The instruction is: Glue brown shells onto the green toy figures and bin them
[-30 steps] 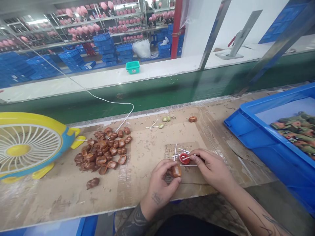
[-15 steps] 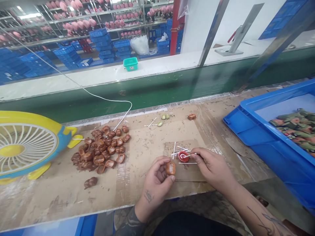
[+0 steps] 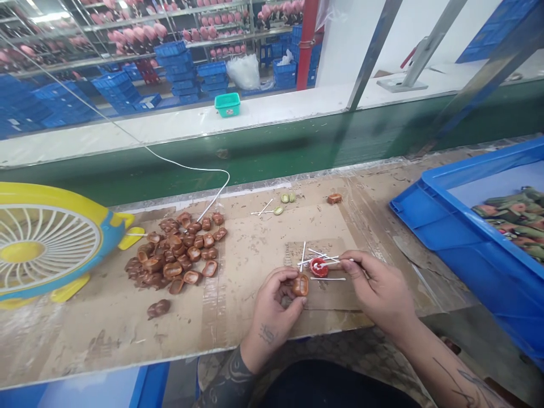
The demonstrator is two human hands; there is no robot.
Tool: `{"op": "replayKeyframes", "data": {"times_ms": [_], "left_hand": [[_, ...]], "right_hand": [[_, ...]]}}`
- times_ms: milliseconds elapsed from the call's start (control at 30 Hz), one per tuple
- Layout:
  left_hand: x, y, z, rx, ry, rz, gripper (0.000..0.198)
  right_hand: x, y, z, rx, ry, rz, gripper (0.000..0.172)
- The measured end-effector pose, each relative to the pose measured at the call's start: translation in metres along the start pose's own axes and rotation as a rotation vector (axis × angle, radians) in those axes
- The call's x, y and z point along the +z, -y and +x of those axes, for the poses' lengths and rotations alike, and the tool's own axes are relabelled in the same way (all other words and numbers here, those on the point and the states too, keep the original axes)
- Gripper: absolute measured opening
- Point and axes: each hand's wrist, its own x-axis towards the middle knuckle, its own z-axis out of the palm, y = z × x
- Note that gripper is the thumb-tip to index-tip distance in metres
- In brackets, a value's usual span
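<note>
Cardboard-topped bench (image 3: 255, 243), near edge: I see the L hand (image 3: 272, 303) pinching a brown piece (image 3: 300, 285), hollow side up. R hand (image 3: 378, 286) grips a white stick (image 3: 335, 262) lying left-right, tip over the red cap (image 3: 318, 267), just beyond & right of the piece. Tip itself too small to read.

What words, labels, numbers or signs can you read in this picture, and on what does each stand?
None can be read.
Label on the teal basket: too blurred.
Tattoo on the left hand, which grips a brown piece: too small to read.
Marks on the forearm behind the right hand, which pinches a white stick: blurred.
</note>
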Motion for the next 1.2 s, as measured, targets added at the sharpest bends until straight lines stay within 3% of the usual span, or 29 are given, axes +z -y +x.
{"op": "replayKeyframes", "data": {"times_ms": [100, 300, 700, 933, 1200], "left_hand": [[-0.001, 0.001, 0.000, 0.026, 0.015, 0.008, 0.041], [-0.001, -0.002, 0.001, 0.037, 0.019, 0.009, 0.041], [-0.003, -0.007, -0.001, -0.001, 0.062, 0.031, 0.041], [-0.006, -0.002, 0.000, 0.028, 0.039, -0.122, 0.037], [-0.006, -0.004, 0.000, -0.076, -0.010, -0.254, 0.036]], "right_hand": [[0.001, 0.012, -0.006, 0.086, 0.016, 0.153, 0.017], [0.012, 0.024, -0.013, 0.101, 0.192, 0.292, 0.022], [0.016, 0.023, -0.008, -0.110, 0.170, 0.168, 0.018], [0.006, 0.004, 0.001, 0.008, 0.040, 0.008, 0.018], [0.012, -0.012, 0.002, -0.041, 0.122, -0.116, 0.020]]}}
